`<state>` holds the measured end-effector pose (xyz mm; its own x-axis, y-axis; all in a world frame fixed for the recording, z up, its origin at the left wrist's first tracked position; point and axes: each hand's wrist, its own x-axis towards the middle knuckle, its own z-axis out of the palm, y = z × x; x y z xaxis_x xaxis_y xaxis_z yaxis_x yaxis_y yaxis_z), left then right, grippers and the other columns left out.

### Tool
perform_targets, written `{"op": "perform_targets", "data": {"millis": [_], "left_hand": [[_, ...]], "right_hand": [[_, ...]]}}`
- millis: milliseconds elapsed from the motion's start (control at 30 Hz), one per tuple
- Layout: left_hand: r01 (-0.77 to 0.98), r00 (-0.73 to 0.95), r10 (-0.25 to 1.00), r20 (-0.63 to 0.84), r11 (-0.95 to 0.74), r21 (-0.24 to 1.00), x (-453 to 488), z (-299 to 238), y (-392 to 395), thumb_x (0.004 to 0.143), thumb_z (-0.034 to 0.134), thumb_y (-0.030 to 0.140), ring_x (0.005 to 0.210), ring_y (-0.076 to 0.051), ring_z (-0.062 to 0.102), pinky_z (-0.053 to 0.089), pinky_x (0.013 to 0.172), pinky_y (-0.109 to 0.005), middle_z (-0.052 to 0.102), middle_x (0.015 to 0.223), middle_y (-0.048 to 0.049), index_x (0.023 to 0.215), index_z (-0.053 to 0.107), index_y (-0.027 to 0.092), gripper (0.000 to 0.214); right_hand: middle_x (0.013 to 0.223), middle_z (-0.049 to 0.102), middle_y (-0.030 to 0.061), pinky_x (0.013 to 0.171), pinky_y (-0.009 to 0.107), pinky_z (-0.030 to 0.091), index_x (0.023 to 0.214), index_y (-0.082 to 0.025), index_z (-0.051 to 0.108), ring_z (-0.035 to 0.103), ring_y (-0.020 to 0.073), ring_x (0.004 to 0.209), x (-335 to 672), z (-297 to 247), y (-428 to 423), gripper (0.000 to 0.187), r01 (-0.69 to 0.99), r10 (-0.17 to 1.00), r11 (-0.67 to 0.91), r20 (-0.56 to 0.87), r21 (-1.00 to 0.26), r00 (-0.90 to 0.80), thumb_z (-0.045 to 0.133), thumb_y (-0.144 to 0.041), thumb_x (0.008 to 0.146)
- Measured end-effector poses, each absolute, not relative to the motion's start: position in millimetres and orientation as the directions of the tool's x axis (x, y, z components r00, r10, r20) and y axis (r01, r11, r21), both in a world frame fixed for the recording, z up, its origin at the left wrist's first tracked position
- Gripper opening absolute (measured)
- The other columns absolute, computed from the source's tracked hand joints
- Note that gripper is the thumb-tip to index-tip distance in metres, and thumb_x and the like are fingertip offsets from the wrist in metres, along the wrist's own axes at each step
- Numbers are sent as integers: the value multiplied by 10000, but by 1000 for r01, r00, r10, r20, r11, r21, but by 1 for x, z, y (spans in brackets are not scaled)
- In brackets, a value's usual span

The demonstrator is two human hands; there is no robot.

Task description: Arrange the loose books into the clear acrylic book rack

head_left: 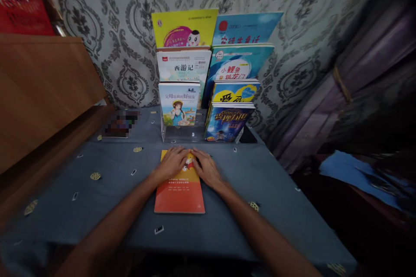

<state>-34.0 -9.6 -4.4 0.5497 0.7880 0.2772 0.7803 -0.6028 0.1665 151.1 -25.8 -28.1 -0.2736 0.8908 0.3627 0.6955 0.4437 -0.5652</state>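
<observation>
An orange and yellow book lies closed on the cloth-covered table, its printing upside down to me. My left hand rests on its upper part, palm down, fingers stretched toward the far edge. My right hand lies at the book's upper right corner, fingertips on the cover and the thumb apart from the fingers. The two hands almost meet near a small cartoon picture. Just beyond them stands a clear book rack with books upright in two columns, among them a white book and a dark blue book.
The grey-blue tablecloth has a pineapple pattern. A pixelated flat item lies at the back left, near a wooden cabinet. A dark object sits right of the rack. A purple curtain hangs at the right.
</observation>
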Motion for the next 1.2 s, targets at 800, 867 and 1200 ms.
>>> {"op": "perform_targets", "data": {"millis": [800, 867, 1200], "left_hand": [[778, 583, 782, 220, -615, 123, -30, -3, -12, 1012, 424, 326, 1385, -272, 426, 332, 1125, -546, 537, 1441, -91, 1379, 551, 310, 388], [767, 601, 766, 229, -633, 106, -29, -1, -16, 1015, 419, 316, 1395, -273, 414, 307, 1141, -554, 534, 1442, -93, 1353, 574, 303, 373], [687, 694, 699, 174, -715, 129, -22, 13, -34, 1009, 433, 446, 1367, -295, 444, 328, 1115, -572, 568, 1374, -107, 1257, 620, 266, 359]], "right_hand": [[1273, 686, 115, 1062, 436, 471, 1279, -177, 591, 639, 213, 1197, 163, -36, -5, 459, 385, 933, 357, 309, -851, -183, 454, -128, 843], [1261, 694, 104, 1060, 430, 474, 1276, -187, 595, 644, 208, 1190, 163, -35, -6, 467, 392, 935, 354, 307, -849, -178, 446, -113, 840], [1272, 689, 91, 1058, 417, 478, 1287, -184, 585, 639, 192, 1193, 162, -33, -10, 478, 472, 920, 392, 339, -790, -197, 419, -93, 848]]}}
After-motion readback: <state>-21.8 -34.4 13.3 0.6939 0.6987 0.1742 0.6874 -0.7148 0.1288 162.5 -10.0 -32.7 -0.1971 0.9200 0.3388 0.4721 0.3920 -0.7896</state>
